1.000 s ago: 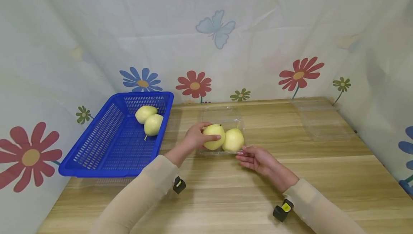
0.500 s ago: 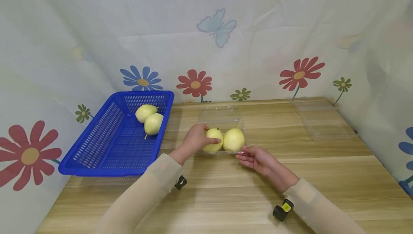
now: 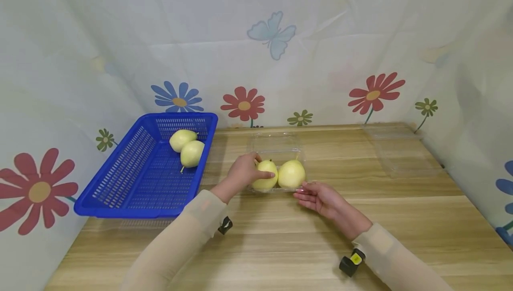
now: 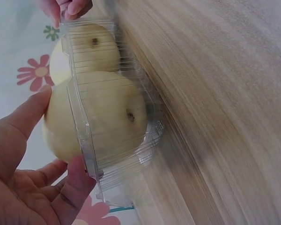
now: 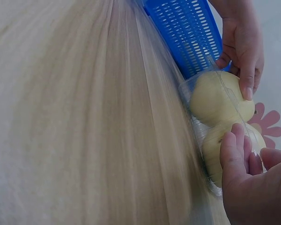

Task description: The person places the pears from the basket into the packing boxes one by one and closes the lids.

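Observation:
A clear plastic clamshell box [image 3: 276, 141] lies with its lid folded back and two yellow pears side by side in its base. My left hand [image 3: 243, 173] holds the left pear [image 3: 267, 166], thumb on its top and fingers over the box's left edge. Beside it, the right pear [image 3: 291, 174] sits at the box's right end. At the near right corner, my right hand [image 3: 320, 199] pinches the rim between thumb and fingers. Through the box wall, the left wrist view shows the nearer pear [image 4: 107, 117] low inside the base.
A blue plastic basket [image 3: 140, 179] on the left contains two more pears [image 3: 191, 153]. Another clear plastic box [image 3: 405, 150] lies at the table's back right. Behind the wooden table [image 3: 272, 246] hangs a flower-printed curtain [image 3: 320, 68].
My left hand has lowered the left pear into the box base, and it now sits level with the right pear. My right hand has stayed at the box's corner.

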A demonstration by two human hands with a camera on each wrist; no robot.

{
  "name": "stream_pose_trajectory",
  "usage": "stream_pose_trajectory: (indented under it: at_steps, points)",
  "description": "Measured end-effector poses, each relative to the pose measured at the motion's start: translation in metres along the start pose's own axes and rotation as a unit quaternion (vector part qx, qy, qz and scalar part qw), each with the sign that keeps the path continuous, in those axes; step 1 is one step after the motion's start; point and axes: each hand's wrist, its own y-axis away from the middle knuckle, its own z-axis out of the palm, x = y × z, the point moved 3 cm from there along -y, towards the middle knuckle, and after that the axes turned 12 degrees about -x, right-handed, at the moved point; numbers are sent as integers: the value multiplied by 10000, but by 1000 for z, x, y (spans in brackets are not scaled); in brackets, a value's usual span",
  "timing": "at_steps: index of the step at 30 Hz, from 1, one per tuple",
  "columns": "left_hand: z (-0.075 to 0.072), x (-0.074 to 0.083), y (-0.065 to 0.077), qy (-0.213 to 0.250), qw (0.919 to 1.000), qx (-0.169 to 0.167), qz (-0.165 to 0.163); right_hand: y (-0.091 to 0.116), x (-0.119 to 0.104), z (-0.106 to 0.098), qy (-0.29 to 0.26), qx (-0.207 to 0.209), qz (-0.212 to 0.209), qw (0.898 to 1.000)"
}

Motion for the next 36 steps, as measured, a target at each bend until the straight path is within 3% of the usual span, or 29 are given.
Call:
stream_pose_trajectory:
  at_steps: [10,17,23,26,28,30,36]
  points:
    - [0,-3,-4,26,9999,6,-129,1,0,1,-21,1,-8,10000]
    - [0,-4,-6,14,10000,38,56,1,0,-1,-25,30,55,10000]
    - [-3,-8,5,575,9982,13,144,2,0,-2,161,-72,196,9997]
    - [-5,-12,16,979,9943,91,415,2,-1,-3,473,-149,344,9982]
    - [-7,-13,26,1423,9874,137,683,2,-2,-5,768,-187,481,9957]
    - [-7,-14,36,2025,9754,100,863,2,-4,-8,1049,-184,623,9924]
    - [-3,-17,61,3943,9149,-311,808,5,-12,-14,1451,-152,928,9849]
